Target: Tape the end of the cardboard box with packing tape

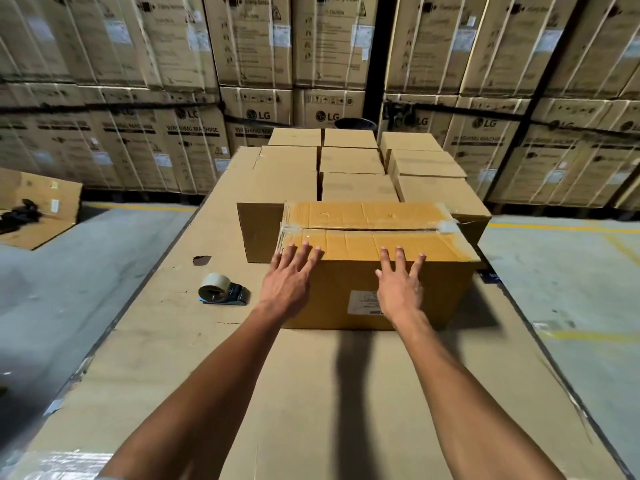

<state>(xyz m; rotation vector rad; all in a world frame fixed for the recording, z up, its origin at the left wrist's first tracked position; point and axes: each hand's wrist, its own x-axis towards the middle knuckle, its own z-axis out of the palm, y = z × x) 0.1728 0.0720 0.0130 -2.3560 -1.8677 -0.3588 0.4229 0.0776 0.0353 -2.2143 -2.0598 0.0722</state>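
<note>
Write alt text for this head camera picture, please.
Two bare hands, the left hand and right hand, lie flat and open against the near top edge of a cardboard box on a cardboard-covered table. A tape dispenser sits untouched to the left.

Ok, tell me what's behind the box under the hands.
Behind the box stand rows of smaller closed cartons, one right against its back-left corner. Their lower parts and the surface between are hidden.

Box (377, 268) sits on the table (311, 393) — both hands, left (289, 280) and right (398, 289), on its near edge; tape gun (223, 291) left, boxes (353, 168) behind.
</note>
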